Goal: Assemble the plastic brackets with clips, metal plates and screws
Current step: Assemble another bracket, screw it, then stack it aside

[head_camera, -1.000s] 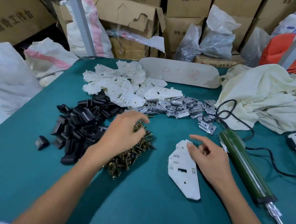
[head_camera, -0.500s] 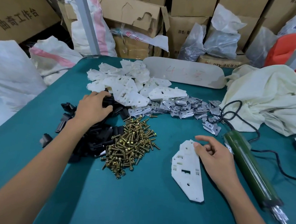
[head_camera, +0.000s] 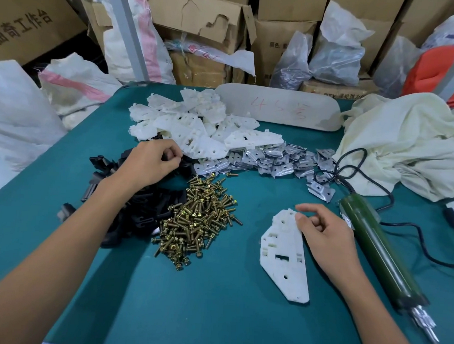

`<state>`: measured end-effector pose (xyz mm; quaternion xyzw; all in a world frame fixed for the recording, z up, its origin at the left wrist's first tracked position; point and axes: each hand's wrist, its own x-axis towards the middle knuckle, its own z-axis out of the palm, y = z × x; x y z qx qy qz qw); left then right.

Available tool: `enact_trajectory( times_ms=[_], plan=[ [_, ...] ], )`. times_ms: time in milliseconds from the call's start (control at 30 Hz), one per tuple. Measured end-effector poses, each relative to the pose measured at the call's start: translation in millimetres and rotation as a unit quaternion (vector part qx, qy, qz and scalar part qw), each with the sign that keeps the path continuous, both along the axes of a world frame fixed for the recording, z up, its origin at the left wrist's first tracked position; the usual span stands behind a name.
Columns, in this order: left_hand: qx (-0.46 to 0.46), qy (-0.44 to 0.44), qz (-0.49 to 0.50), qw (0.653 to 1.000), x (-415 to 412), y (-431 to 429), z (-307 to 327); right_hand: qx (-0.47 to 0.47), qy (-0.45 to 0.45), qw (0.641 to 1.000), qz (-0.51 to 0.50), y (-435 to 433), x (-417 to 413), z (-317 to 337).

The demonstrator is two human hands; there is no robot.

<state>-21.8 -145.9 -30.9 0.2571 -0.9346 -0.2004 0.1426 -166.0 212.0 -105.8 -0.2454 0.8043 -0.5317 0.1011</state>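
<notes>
Left hand (head_camera: 152, 162) pinches a black clip (head_camera: 168, 156) at its pile; right hand (head_camera: 323, 231), loosely curled, steadies white bracket (head_camera: 284, 255); neighbouring clips may snag and scatter.

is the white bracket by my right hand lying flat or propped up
Lying flat. The white bracket rests face-up on the teal table; only the right hand touches its upper edge.

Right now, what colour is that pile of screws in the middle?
Brassy gold, the pile of screws on the teal table; seen in the head view.
</notes>
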Motion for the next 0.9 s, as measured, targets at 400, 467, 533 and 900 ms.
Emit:
enact_trajectory(
  times_ms=[400, 467, 533, 900],
  plan=[
    [0.078, -0.005, -0.011, 0.997, -4, 20, 10, -0.013, -0.007, 1.000, 0.006, 0, -1, -1],
    [0.112, 0.010, -0.017, 0.994, -4, 25, 17, -0.023, -0.006, 1.000, 0.002, 0, 0, -1],
    [0.176, 0.055, -0.022, 0.983, -4, 45, 24, -0.056, -0.008, 0.998, -0.009, -1, 3, 1],
    [0.168, 0.078, -0.201, 0.962, -47, 235, -13, -0.174, -0.117, 0.973, 0.091, 2, 14, 19]
  ],
)
